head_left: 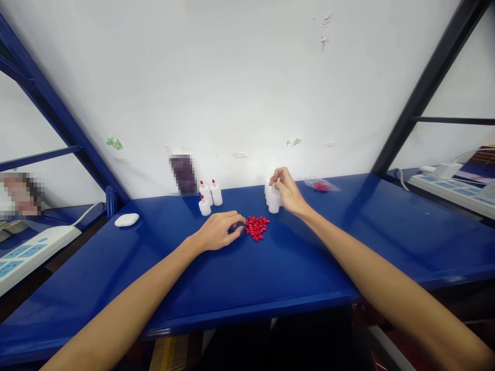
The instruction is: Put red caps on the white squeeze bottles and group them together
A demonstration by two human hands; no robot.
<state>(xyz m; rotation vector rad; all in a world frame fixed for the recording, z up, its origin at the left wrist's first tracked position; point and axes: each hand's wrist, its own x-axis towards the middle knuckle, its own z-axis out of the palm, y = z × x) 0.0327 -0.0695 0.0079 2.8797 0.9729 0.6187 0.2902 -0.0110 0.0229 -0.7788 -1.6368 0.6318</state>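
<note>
Fingers of the right hand (288,195): curled at the top of a white bottle (274,202); whether gripping, too small to tell. Fingers of the left hand (220,231): parted beside the caps, seemingly empty. Handling, as judged: bottle base flat, light pinch, caps drawn singly from the pile's edge. Table (240,278): blue, smooth, glossy. Bottles: cloudy, apparently plastic, round-walled; three with red tips (217,195) stand upright, left. Bag (330,185): clear, crinkled, red contents. Caps (256,228): red, shiny, short tubes, loosely heaped.
</note>
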